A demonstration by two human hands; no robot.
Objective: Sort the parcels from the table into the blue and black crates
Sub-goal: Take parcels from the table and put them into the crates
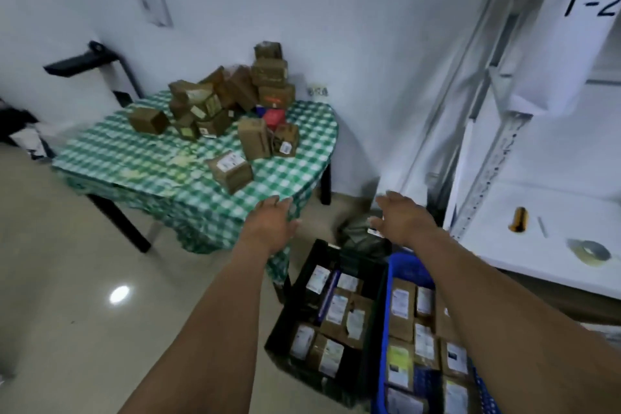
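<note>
Several brown cardboard parcels [232, 97] are heaped at the back of a table under a green checked cloth [134, 158]. One labelled parcel [230, 171] lies alone near the table's front edge. My left hand [272, 222] reaches out with straight fingers just below that edge, holding nothing. My right hand [400, 215] is stretched forward, empty, above the floor behind the crates. On the floor stand a black crate [305, 265] and a blue crate [408, 267], both holding labelled parcels.
A dark bag [361, 235] lies on the floor behind the crates. White shelving [537, 198] at the right carries a tape roll [589, 252] and an orange tool [519, 218]. A black chair [84, 60] stands left of the table.
</note>
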